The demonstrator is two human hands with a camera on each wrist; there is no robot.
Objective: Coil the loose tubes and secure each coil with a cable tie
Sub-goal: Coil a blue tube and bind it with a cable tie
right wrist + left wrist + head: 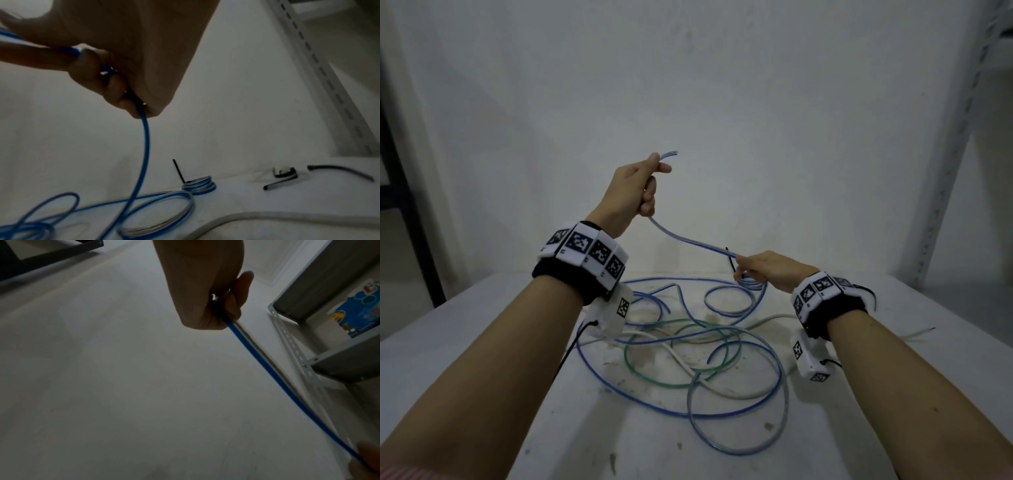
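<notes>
A long blue tube [690, 241] stretches between both hands above the white table [482, 342]. My left hand [654, 181] is raised and grips the tube near its free end, which pokes out past the thumb. Lower and to the right, my right hand [743, 270] holds the same tube [144, 146] in curled fingers. The rest of it lies in loose loops [736, 407] on the table. A small tight blue coil [198, 185] with a black cable tie [177, 169] standing up from it sits just beyond the right hand.
A green tube [654, 382] and a white tube [674, 354] lie tangled with the blue loops. Loose black cable ties [281, 177] rest at the table's far right. A grey metal shelf rack [955, 171] stands on the right, and a wall is close behind.
</notes>
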